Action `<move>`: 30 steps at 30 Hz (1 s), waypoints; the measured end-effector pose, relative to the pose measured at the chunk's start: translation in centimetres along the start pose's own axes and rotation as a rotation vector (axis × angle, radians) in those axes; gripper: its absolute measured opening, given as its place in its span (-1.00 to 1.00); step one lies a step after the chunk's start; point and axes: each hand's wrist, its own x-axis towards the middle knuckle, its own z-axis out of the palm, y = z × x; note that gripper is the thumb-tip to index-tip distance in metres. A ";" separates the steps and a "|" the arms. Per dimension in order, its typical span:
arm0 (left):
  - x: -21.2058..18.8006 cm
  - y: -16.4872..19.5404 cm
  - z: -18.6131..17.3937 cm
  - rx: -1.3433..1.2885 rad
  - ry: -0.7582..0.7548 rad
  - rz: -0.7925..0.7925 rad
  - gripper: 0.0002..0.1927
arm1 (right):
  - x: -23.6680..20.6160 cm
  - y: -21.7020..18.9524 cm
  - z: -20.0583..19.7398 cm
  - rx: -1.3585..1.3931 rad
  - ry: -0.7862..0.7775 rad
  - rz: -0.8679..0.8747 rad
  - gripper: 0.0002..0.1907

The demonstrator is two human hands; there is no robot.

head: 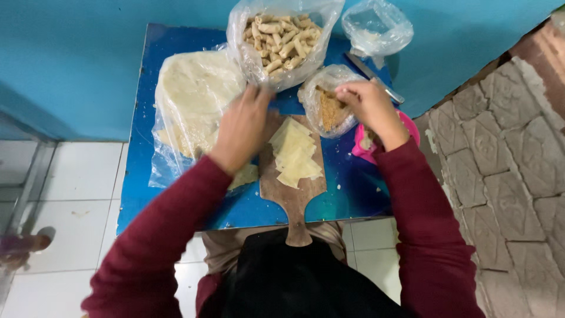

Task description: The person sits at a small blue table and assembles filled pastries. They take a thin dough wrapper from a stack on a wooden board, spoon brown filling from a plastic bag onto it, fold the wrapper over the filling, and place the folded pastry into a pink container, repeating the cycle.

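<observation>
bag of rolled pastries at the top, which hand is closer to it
Left. The left hand touches the lower edge of the bag of rolled pastries; the right hand is off to its right, at the small bag of brown filling.

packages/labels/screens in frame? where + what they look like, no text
Clear plastic bag of small tan rolls: table's far edge, middle, open top; left hand at its rim.
Clear plastic bag of pale flat dough sheets: left side, lying flat.
Small clear bag of brown crumbly filling: right of the wooden board; right hand reaches in.
Nearly empty clear bag: far right corner, crumpled.
No labels, signs or screens visible.
</observation>
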 end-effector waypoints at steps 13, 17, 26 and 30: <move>13.7 -1.5 0.8 0.320 0.257 0.225 -0.91 | -1.5 0.4 -1.3 0.013 -0.020 0.076 -0.82; 13.9 -1.8 -0.3 0.222 0.293 0.073 -0.96 | -1.8 0.5 -1.0 0.041 0.055 0.092 -0.85; 8.6 -4.0 2.7 0.180 0.042 0.224 -0.94 | -0.8 2.3 0.5 -0.169 0.270 0.002 -0.78; 6.6 -3.9 3.5 0.238 -0.047 0.235 -0.95 | -0.8 2.6 0.5 -0.205 0.191 0.018 -0.86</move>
